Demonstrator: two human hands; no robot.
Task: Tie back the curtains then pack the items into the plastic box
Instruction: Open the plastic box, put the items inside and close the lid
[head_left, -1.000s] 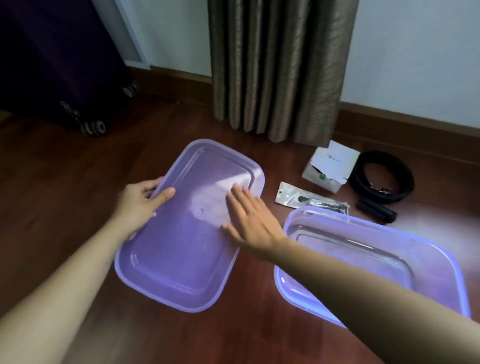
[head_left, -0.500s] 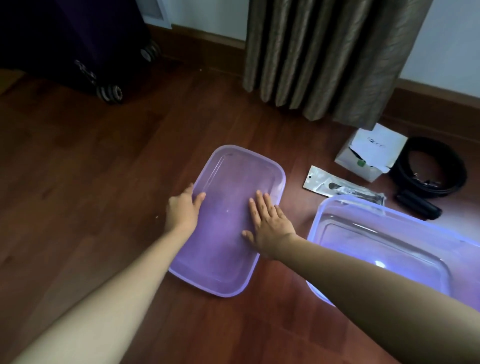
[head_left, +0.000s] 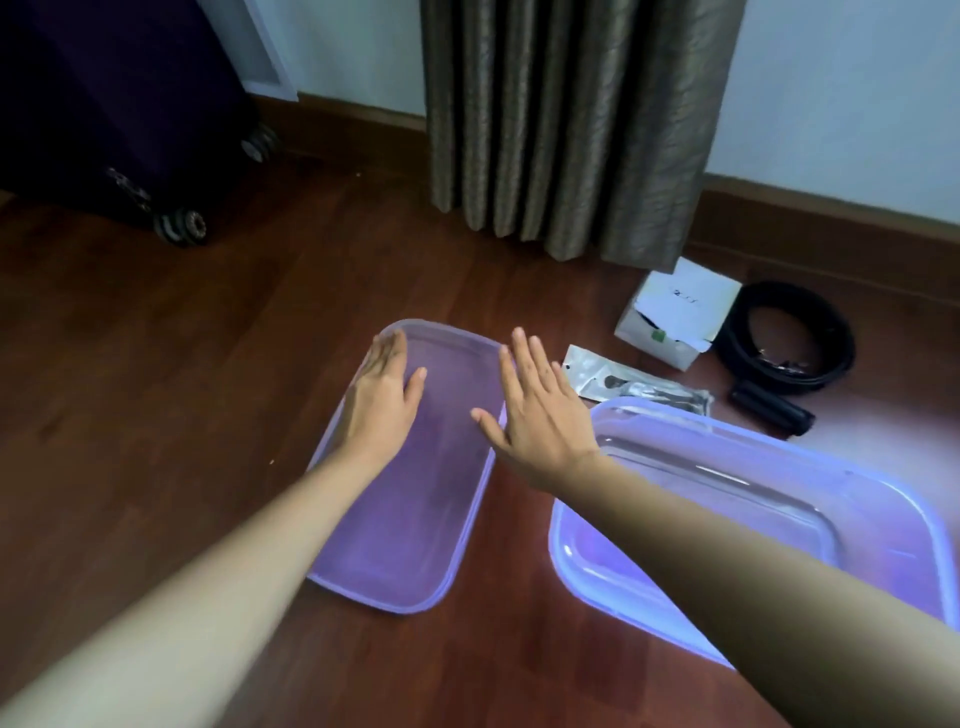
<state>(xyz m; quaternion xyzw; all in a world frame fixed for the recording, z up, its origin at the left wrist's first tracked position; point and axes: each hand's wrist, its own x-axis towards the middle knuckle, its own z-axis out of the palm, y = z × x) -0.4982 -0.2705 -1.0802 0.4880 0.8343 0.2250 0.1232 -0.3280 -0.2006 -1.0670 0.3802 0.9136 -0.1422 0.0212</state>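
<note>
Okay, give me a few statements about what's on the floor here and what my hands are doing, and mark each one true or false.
1. The purple lid lies flat on the floor. True.
2. The plastic box already holds the black coiled cable. False: the cable lies on the floor beyond it.
3. The right hand grips the silver packet. False: it is open and holds nothing.
4. The left hand is open over the lid. True.
5. The white carton sits near the curtain. True.

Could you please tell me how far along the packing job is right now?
Done: the lid lies off, beside the open plastic box. In hand: nothing; left hand and right hand are flat, open. Left: white carton, foil packet, black coil remain unpacked.
</note>
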